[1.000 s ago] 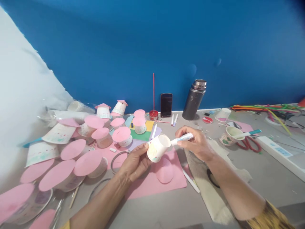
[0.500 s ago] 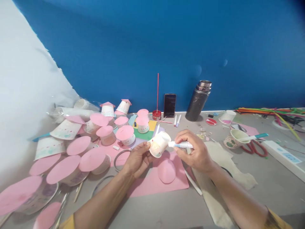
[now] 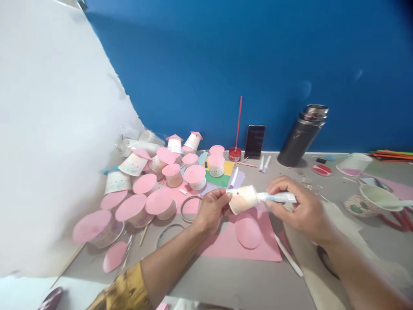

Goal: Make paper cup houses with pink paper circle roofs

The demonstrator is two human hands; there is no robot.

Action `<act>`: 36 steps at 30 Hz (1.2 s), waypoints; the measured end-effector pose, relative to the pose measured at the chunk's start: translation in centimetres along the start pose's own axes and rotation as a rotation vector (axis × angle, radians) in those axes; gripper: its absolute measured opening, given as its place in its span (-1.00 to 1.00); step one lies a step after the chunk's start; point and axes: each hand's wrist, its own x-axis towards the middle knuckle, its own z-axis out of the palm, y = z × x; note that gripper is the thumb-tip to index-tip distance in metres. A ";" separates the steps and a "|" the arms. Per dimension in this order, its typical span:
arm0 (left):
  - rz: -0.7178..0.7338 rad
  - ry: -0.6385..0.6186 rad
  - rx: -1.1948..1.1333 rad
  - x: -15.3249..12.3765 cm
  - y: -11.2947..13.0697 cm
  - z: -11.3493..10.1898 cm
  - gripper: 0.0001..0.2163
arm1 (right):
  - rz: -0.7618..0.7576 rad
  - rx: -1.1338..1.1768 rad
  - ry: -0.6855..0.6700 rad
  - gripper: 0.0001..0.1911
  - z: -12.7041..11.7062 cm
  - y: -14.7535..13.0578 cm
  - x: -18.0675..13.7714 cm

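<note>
Over the grey table (image 3: 232,280), short of its back edge, I see the left hand (image 3: 212,211) pinching a sideways white paper cup (image 3: 244,200) near its rim, the right hand (image 3: 298,209) curled closed on a slim white tube (image 3: 280,197) aimed at its base.

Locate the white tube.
In the head view, just right of centre: the white tube is in the right hand, its tip by the base of the paper cup in the left hand.

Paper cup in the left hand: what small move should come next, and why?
Probably guide the white tube around the narrow end of the cup: its tip is at or very near that end, the right hand grips the tube, and the left hand holds the cup tipped sideways.
</note>
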 end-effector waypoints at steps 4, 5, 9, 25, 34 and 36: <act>0.138 -0.091 0.227 -0.8 0.0 0.1 -0.69 | 0.040 -0.061 -0.015 -0.90 0.0 0.6 0.1; 0.179 -0.111 0.286 -1.0 0.1 0.2 -0.73 | 0.092 -0.071 -0.020 -0.91 -0.1 0.9 0.2; 0.231 -0.125 0.330 -1.3 0.5 0.2 -0.81 | 0.294 0.014 -0.084 -0.90 -1.0 2.0 0.3; -0.005 -0.142 -0.165 0.0 1.1 -0.2 -0.70 | 0.489 0.591 -0.254 -0.77 -1.4 2.9 0.7; -0.079 -0.003 -0.185 -0.3 1.7 0.3 -0.89 | 0.644 0.899 0.178 -0.51 -1.7 3.7 2.1; -0.114 0.000 -0.174 -0.9 2.3 1.1 -0.93 | 0.659 0.914 0.241 -0.46 -1.9 4.4 2.3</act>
